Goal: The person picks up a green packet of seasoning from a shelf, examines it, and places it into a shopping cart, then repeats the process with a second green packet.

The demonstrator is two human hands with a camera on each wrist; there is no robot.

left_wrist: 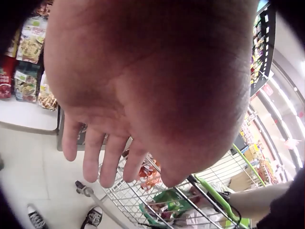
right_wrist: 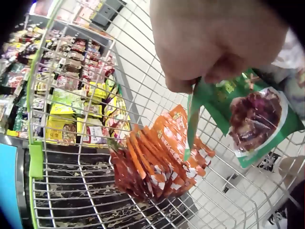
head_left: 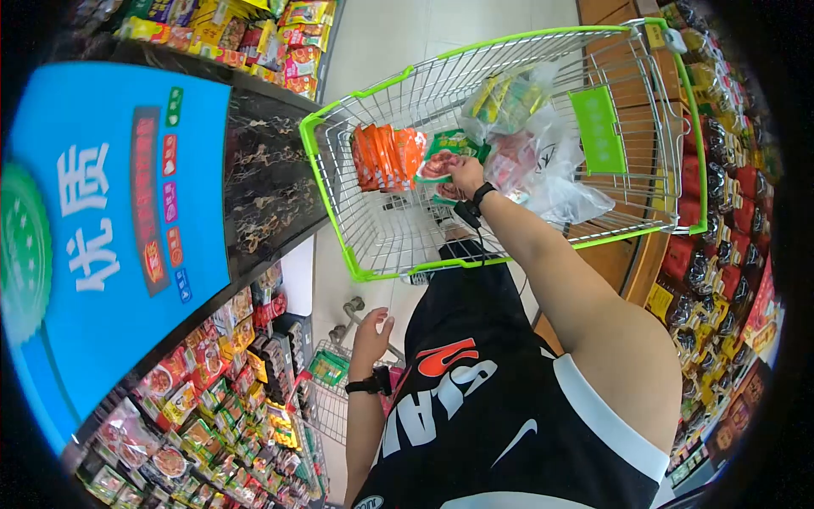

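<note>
In the head view my right hand (head_left: pixel 466 176) reaches into the green-rimmed shopping cart (head_left: pixel 407 75) and pinches a green food packet (head_left: pixel 438 161) with a meat picture. The right wrist view shows its edge side-on below my fingers, with another green packet (right_wrist: pixel 255 119) lying close beside it. A row of orange packets (head_left: pixel 386 159) stands upright at the cart's left end, also seen as orange packets (right_wrist: pixel 162 152) in the right wrist view. My left hand (head_left: pixel 370 335) hangs outside the cart, holding nothing; its fingers (left_wrist: pixel 109 157) are extended in the left wrist view.
Clear plastic bags (head_left: pixel 551 178) of goods fill the cart's right part. A second cart (head_left: pixel 326 399) stands by my left arm. Packaged food shelves (head_left: pixel 195 399) lie at left, with a blue sign (head_left: pixel 127 212) above. More shelves (head_left: pixel 721 220) line the right.
</note>
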